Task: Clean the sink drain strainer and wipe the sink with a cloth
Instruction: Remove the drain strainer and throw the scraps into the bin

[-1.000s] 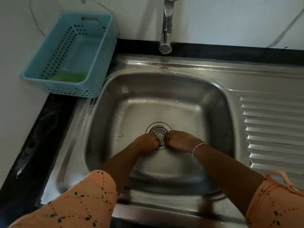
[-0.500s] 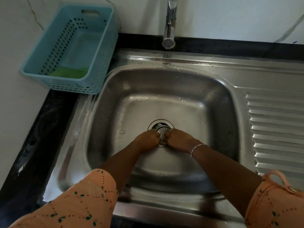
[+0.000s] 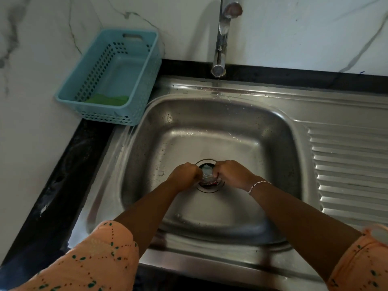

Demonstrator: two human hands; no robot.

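The round metal drain strainer [image 3: 206, 175] is tilted up out of the drain opening [image 3: 210, 189] at the bottom of the steel sink [image 3: 210, 122]. My left hand [image 3: 184, 175] grips its left edge and my right hand [image 3: 231, 174] grips its right edge, fingers curled. Dark and reddish debris shows under the strainer. A green cloth [image 3: 107, 99] lies in the blue basket [image 3: 134, 80] at the back left.
A chrome tap [image 3: 221, 45] hangs over the sink's back rim. The ribbed draining board [image 3: 348, 164] lies to the right. Black counter [image 3: 67, 164] runs along the left, marble wall behind.
The strainer has come up from lying flat in the drain; both hands have lifted it slightly and moved apart to its edges.
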